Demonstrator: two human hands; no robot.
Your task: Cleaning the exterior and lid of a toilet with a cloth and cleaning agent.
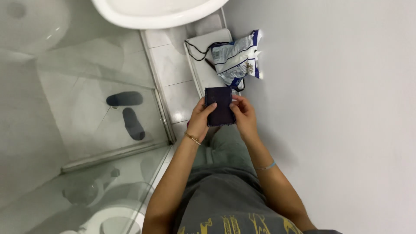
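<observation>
You're folding the dark cloth [219, 106]: left hand [200, 119] & right hand [244, 115] both pinch its edges; next needs corners aligned.

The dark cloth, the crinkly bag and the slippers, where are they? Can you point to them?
dark cloth [220, 106]: head view, middle of the folded square held between both hands.
crinkly bag [237, 58]: head view, middle of the blue and white packet.
slippers [125, 99]: head view, top of the upper dark slipper behind the glass.
</observation>
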